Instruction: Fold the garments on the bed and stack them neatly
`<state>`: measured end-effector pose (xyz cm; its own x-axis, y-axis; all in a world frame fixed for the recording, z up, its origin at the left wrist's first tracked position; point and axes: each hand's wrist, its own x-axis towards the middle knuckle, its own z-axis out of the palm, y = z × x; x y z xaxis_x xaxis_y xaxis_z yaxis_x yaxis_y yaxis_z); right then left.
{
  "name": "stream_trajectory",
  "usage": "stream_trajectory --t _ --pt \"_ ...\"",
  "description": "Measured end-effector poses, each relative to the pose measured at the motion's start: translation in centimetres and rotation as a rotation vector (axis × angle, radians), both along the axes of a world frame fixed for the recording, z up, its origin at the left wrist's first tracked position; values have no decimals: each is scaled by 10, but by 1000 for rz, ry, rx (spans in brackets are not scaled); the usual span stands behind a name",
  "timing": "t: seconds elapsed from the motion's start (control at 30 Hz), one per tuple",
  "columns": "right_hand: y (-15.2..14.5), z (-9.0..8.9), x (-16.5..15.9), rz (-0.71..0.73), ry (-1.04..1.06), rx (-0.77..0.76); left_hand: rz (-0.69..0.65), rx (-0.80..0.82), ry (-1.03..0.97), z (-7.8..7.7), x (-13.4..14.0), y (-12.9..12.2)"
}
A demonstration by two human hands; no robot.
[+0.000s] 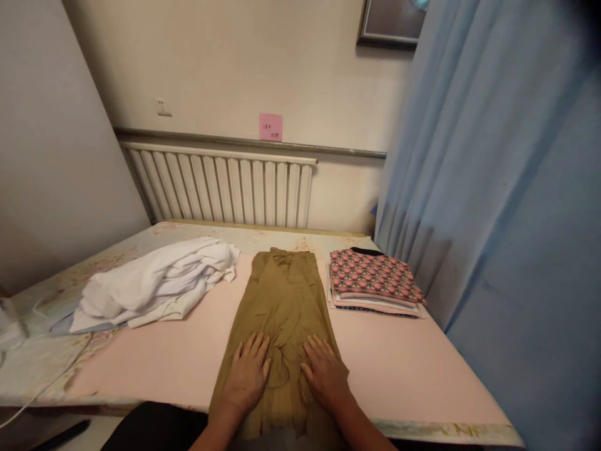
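Note:
An olive-brown garment [286, 294] lies lengthwise on the pink cloth in front of me, its sides folded in and some creases across its middle. Its lower end reaches the near edge of the table. My left hand [247, 369] rests flat on the garment's left side with the fingers spread. On the right side my right hand [323, 369] also lies flat, fingers stretched out. Between the two hands a loose, twisted part of the fabric shows. Neither hand grips anything.
Left lies a heap of white cloth [159, 279]; right is a folded stack topped by a pink patterned garment [375, 275]. The pink cloth [404, 369] covers much of the table. A blue curtain [493, 207] hangs along the right. A radiator [225, 188] stands behind, and a white cord [51, 379] runs left.

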<state>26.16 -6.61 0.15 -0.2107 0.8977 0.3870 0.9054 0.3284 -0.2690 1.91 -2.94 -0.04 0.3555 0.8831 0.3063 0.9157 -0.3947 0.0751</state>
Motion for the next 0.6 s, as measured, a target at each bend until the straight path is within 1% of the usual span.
stream_trajectory --t 0.27,0.6 --pt "0 2 0 5 2 -22 4 -26 13 2 1 0" --pt "0 1 -1 -9 -18 -24 4 13 21 -1 0 0"
